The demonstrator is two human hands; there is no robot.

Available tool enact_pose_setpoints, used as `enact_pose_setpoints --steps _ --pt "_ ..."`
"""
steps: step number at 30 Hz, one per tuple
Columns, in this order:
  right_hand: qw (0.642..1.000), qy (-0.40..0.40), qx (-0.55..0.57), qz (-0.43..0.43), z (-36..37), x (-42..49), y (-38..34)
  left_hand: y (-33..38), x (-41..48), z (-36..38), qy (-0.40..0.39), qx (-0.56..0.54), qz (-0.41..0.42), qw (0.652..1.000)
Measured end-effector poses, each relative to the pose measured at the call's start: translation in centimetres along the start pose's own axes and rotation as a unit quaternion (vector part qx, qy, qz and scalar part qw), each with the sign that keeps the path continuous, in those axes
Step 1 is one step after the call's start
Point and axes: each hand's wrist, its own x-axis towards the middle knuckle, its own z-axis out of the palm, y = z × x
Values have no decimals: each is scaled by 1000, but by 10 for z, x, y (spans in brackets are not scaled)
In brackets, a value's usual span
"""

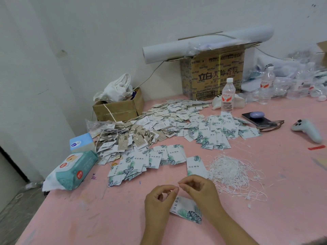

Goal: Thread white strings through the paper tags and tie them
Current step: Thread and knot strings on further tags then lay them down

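left hand (159, 198) and right hand (200, 190), curled fingers (174, 190) close together, above a leaf-printed tag (187, 209) on pink table (88, 218)

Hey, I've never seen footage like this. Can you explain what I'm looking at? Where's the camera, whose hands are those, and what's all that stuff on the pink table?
There is no machine here. A person wears one wide-angle camera on the head, looking down at their own bare hands. The left hand and right hand meet fingertip to fingertip, pinching something too fine to see clearly, probably one of the white strings heaped to the right. A leaf-printed paper tag sits just below the hands. Further back on the pink table lie big piles of tags, a pack of wet wipes, a water bottle, a phone and cardboard boxes.
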Motion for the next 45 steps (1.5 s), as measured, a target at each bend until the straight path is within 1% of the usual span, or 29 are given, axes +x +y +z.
enact_pose_setpoints --steps 4,17,22,28,36,40,45 --pt "1000 -10 -3 5 0 0 0 1 0 0 -4 6 6 1000" --pt "1000 -2 -7 -1 1 0 0 4 -1 0 1 8 5 1000" --pt "1000 -21 -9 -2 1 0 0 6 -1 0 0 3 0 1000" --pt "999 -34 16 22 1 0 0 6 0 -1 5 -8 -4 1000" --pt "999 -9 39 15 0 1 1 6 -1 0 3 4 -2 1000" --pt "999 -23 30 9 1 1 1 6 -1 0 1 6 -5 1000" --pt "999 -22 33 11 1 1 2 9 -2 0 -7 5 1 1000"
